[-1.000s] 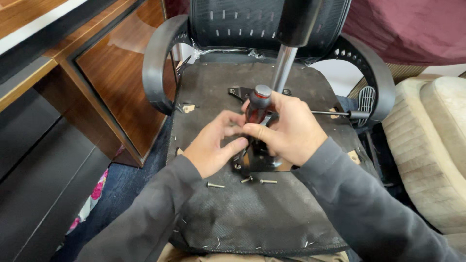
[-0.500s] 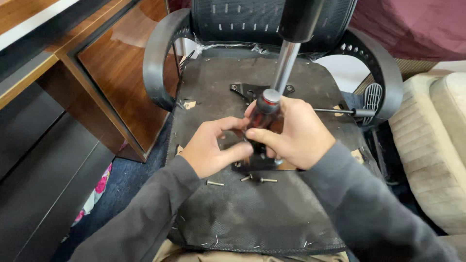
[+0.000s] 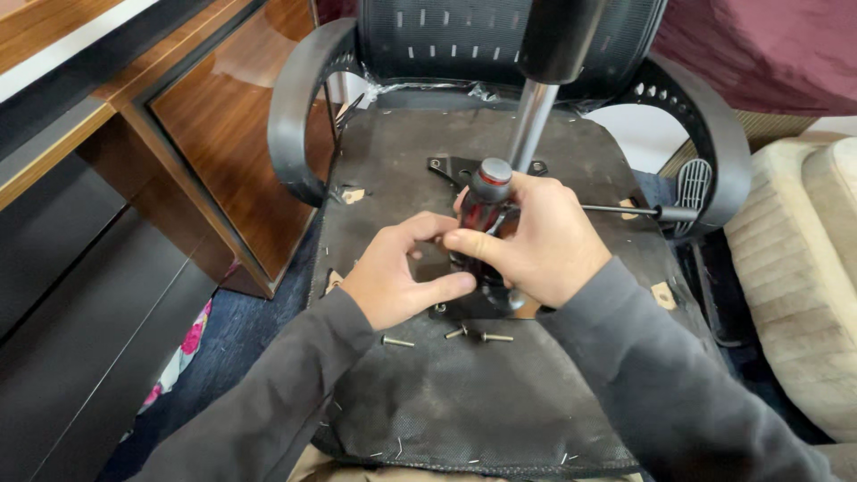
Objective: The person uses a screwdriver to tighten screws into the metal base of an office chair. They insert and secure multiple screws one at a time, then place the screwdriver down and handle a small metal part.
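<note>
Screwdriver (image 3: 486, 201) upright in right hand (image 3: 536, 241), left hand (image 3: 397, 281) beside it

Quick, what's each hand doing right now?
Left hand: curled part open beside the metal plate, thumb and fingers at the tool's lower end; a firm grip cannot be told.
Right hand: closed around the black-and-red screwdriver handle.
</note>
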